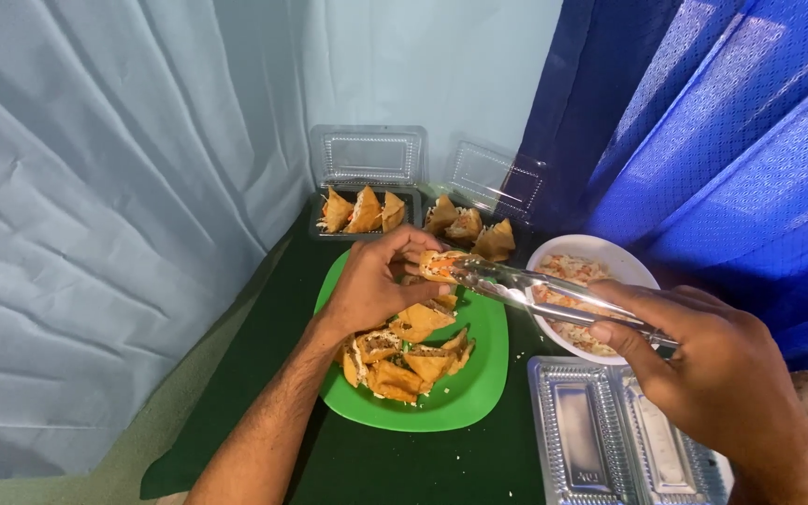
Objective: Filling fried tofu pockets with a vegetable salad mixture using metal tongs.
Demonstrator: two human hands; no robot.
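Head view: desk [264, 309] hemmed by curtains left, rear and right. Green plate [479, 379] sits centre, white bowl [633, 266] just beside its right edge. Right hand [713, 374] squeezes tongs [554, 295] shut on a pastry [437, 265]; left hand [371, 285] fingers pinch that pastry above the plate's far edge.

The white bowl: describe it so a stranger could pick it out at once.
Start at the green plate of fried pieces on the dark tabletop. Just to its right, against the blue curtain, sits the white bowl, behind the right hand. It alone is round, white and holds shredded filling; the neighbouring trays are clear plastic.
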